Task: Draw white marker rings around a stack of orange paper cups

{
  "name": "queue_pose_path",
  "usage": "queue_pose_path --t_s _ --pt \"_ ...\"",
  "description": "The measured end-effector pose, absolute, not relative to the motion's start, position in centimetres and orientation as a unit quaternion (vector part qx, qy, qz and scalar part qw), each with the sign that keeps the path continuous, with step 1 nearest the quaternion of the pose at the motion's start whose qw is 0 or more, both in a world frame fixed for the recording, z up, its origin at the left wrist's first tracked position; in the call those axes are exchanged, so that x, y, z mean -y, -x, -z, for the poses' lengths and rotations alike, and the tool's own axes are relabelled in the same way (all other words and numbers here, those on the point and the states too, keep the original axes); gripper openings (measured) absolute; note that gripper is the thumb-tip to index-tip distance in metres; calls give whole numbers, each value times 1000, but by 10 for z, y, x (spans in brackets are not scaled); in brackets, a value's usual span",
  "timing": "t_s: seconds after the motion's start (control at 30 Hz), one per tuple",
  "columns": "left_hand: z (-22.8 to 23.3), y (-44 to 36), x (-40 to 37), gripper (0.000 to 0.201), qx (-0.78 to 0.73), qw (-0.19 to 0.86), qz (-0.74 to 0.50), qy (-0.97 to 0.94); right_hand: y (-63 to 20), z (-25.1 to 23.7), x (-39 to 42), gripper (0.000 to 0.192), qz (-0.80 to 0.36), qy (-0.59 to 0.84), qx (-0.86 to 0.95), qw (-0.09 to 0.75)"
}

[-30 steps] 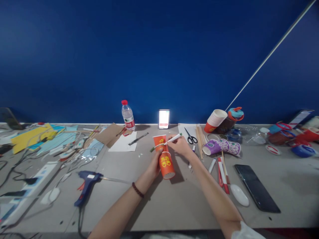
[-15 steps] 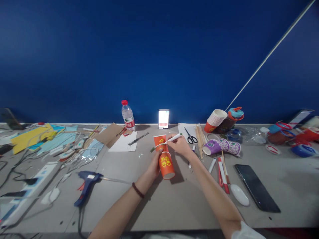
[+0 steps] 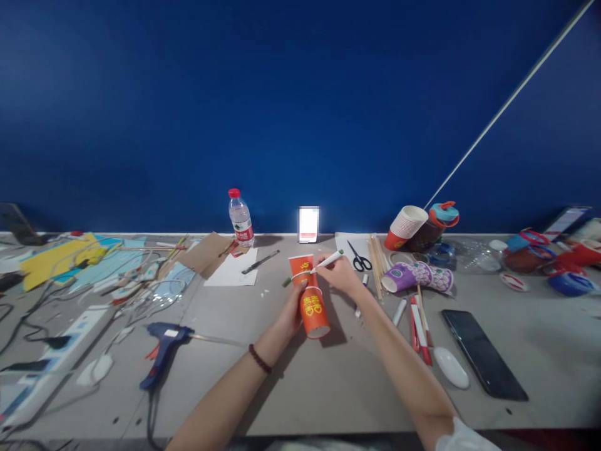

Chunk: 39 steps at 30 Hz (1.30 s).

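My left hand (image 3: 292,310) is wrapped round a pair of red paper cups (image 3: 314,316) with yellow lettering, set end to end above the table. In my right hand (image 3: 339,273) is a white marker (image 3: 329,260) with a green end, held between the fingers. Its tip meets the upper cup near a thin pale band. A dark green marker cap (image 3: 287,282) shows just left of the cups, by my left fingers; what holds it there is hidden. Black-handled scissors (image 3: 360,261) lie beyond my right hand.
On the left are a blue glue gun (image 3: 164,351), a power strip (image 3: 61,363) and a water bottle (image 3: 241,222). To the right lie a purple cup piece (image 3: 417,277), markers (image 3: 421,329), a white mouse (image 3: 451,368) and a dark phone (image 3: 484,354). Stacked paper cups (image 3: 406,227) stand behind.
Almost nothing differs. The marker in my right hand has shifted very slightly against the upper cup; my left hand and the cups stay put.
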State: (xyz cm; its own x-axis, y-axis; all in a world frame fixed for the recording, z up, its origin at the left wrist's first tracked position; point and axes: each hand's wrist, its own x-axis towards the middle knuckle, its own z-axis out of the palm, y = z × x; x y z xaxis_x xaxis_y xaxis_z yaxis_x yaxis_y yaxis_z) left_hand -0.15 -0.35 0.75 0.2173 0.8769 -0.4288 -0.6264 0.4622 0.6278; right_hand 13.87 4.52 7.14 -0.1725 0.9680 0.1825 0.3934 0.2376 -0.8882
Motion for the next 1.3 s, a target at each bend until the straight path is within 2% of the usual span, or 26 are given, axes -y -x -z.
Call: queue_pose_path --t_s 1.3 --pt "-9 1 3 33 -390 767 -486 -153 -138 -73 -45 11 -352 504 677 404"
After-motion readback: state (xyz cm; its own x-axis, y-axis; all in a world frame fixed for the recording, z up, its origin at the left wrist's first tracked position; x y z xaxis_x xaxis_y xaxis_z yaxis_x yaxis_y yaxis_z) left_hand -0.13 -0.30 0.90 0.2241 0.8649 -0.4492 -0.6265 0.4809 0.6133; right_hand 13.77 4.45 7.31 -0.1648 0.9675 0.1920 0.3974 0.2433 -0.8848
